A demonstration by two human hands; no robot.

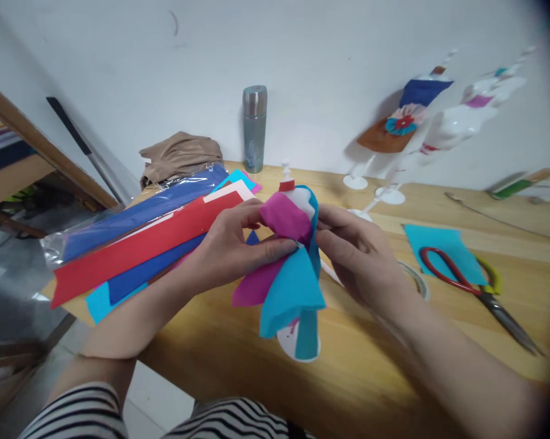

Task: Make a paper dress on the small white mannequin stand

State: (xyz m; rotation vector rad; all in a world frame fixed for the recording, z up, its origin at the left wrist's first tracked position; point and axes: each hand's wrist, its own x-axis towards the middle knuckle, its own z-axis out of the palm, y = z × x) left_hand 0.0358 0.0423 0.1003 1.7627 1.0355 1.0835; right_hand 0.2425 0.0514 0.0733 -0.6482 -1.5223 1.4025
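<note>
A small white dress-form mannequin [299,196] with a red neck band stands in front of me, dressed in magenta cloth [286,214] and turquoise cloth [293,292]. My left hand [238,244] holds the left side of the figure, its thumb pressing the gathered turquoise cloth at the waist. On the other side my right hand [357,250] has its fingers bent against the turquoise strip that runs down the figure's side; its fingertips are partly hidden. Below the waist the turquoise cloth flares over a magenta piece. The round white base [286,341] shows underneath.
Scissors [478,289] lie on a turquoise sheet [439,241] at the right, near a tape roll [414,280]. Coloured sheets [133,250] are piled left. A steel flask [255,131] and other mannequins [458,125] stand at the back by the wall.
</note>
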